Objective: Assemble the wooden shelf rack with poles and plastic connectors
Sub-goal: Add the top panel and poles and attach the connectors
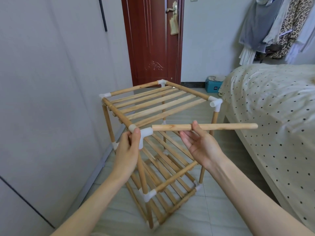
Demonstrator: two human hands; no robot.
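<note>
A wooden shelf rack [153, 103] with slatted tiers stands on the tiled floor in front of me. My left hand [129, 147] grips the white plastic corner connector [144, 133] at the rack's near top corner. My right hand [199, 138] holds a loose wooden pole [221, 126] between thumb and fingers, palm up. The pole lies level, and its left end is in the connector's open socket. Its right end hangs free, short of the white connector [215, 103] at the right top corner, whose socket is open.
A bed with a dotted cover [272, 108] is close on the right. A grey wardrobe wall [51, 82] runs along the left. Behind the rack are a red door [153, 40], a teal box [214, 86] on the floor and clothes hanging [276, 26].
</note>
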